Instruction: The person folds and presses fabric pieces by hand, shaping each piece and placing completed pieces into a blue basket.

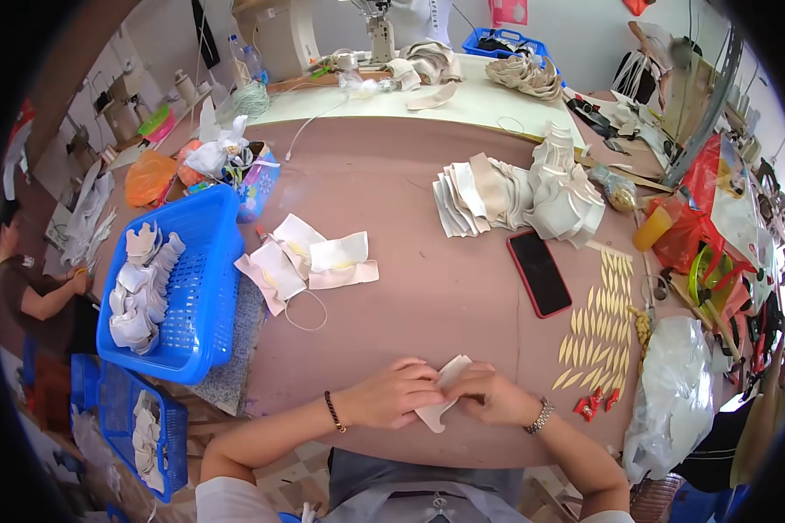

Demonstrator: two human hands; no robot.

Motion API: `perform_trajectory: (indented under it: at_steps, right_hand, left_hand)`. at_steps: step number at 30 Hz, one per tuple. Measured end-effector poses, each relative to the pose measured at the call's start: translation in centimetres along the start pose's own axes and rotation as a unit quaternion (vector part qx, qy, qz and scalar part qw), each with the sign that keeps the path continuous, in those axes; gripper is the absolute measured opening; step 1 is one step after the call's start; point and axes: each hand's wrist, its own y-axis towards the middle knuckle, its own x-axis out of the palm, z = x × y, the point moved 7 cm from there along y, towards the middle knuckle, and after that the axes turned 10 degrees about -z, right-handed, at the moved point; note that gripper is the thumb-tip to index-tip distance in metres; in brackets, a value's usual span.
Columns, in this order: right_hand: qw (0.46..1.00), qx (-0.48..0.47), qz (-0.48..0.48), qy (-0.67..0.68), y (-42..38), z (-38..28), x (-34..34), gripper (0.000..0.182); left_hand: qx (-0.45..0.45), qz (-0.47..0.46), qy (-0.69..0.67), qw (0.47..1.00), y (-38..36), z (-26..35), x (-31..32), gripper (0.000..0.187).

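Note:
At the table's front edge, my left hand [395, 392] grips a small pale leather-like piece [432, 417], its fingers closed over the left side. My right hand [495, 397] pinches the same piece from the right, thumb and fingers pressed together. The piece looks folded or layered; my fingers cover its middle. Beyond my left hand lie several loose pale pieces [344, 253], some with yellowish patches, beside a thin white loop [308, 312]. Farther off to the right stand stacks of similar cut pieces [484, 193].
A blue basket [202, 288] of pale pieces stands left, another [173, 444] lower down. On the right lie a phone [539, 274], rows of yellow leaf-shaped bits [597, 327], red wrappers [596, 404] and a plastic bag [672, 397]. Another person [48, 301] sits far left.

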Motion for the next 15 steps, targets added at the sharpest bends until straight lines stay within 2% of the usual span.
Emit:
perform_trajectory:
  at_steps: [1,2,4,6,7,9,13,15]
  right_hand:
    - [0.997,0.015,0.001,0.079,-0.2,0.7,0.0,0.020]
    - [0.997,0.020,0.000,0.080,-0.3,0.7,0.0,0.020]
    - [0.988,0.108,0.063,-0.085,0.2,0.6,-1.4,0.018]
    - [0.986,0.130,0.053,-0.091,1.0,0.8,-1.3,0.019]
    - [0.983,0.148,0.042,-0.100,1.3,1.1,-1.2,0.020]
    - [0.984,0.150,0.035,-0.094,1.8,1.9,-1.2,0.021]
    - [0.984,0.163,0.045,-0.052,2.9,3.1,-1.3,0.021]
    - [0.984,0.147,0.066,-0.075,3.2,3.3,-1.2,0.020]
  left_hand:
    - [0.002,0.002,-0.004,1.000,0.3,-0.2,0.4,0.037]
    - [0.007,-0.012,0.008,1.000,0.6,-0.4,0.8,0.035]
    - [0.012,-0.027,0.017,0.999,0.8,-0.7,1.7,0.034]
    - [-0.044,0.037,-0.065,0.996,0.1,-1.7,1.5,0.029]
    - [-0.045,0.035,-0.069,0.996,-0.2,-1.4,1.7,0.029]
    - [-0.129,0.052,-0.096,0.986,-1.0,-1.5,1.6,0.029]
    - [-0.151,0.063,-0.106,0.981,-1.6,-1.9,2.1,0.031]
    - [-0.148,0.064,-0.129,0.979,-1.6,-2.2,2.2,0.029]
